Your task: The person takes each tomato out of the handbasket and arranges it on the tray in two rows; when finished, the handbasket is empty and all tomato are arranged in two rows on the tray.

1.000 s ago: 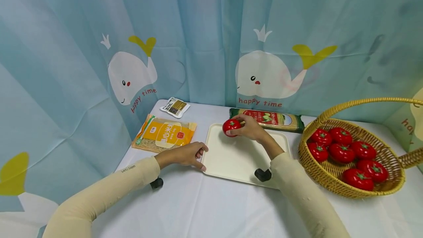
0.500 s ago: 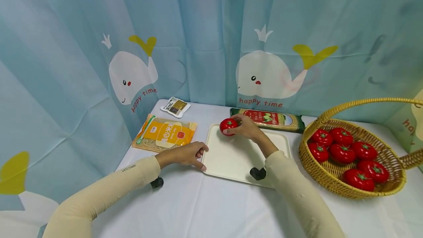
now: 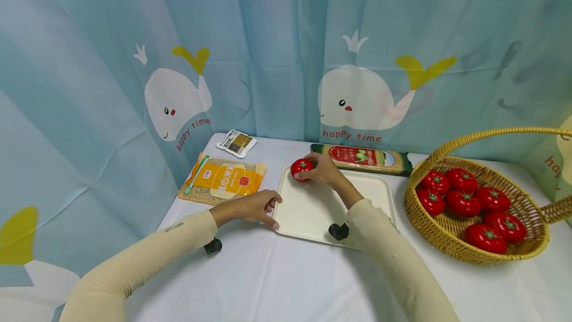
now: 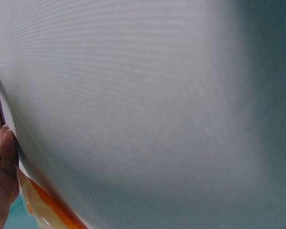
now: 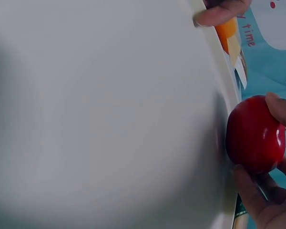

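A shiny red tomato [image 3: 301, 170] is in my right hand [image 3: 328, 173], pinched between thumb and fingers over the far left corner of a cream rectangular tray [image 3: 308, 207]. In the right wrist view the tomato [image 5: 252, 138] is low over the tray's surface, close to its edge. My left hand [image 3: 255, 208] grips the tray's left rim, its thumb near the front corner and its fingers bent further back. Only part of the left hand [image 4: 4, 167] shows in the left wrist view.
A wicker basket [image 3: 429, 230] with several tomatoes stands on the right. Behind the tray lies a long noodle pack [image 3: 364, 159]. An orange and yellow food bag [image 3: 225, 180] and a small white packet [image 3: 237, 143] lie at the left. A whale-print curtain [image 3: 277, 63] encloses the table.
My right hand has carried the tomato a little to the left across the tray, toward its far left corner. The left hand has stayed at the tray's rim.
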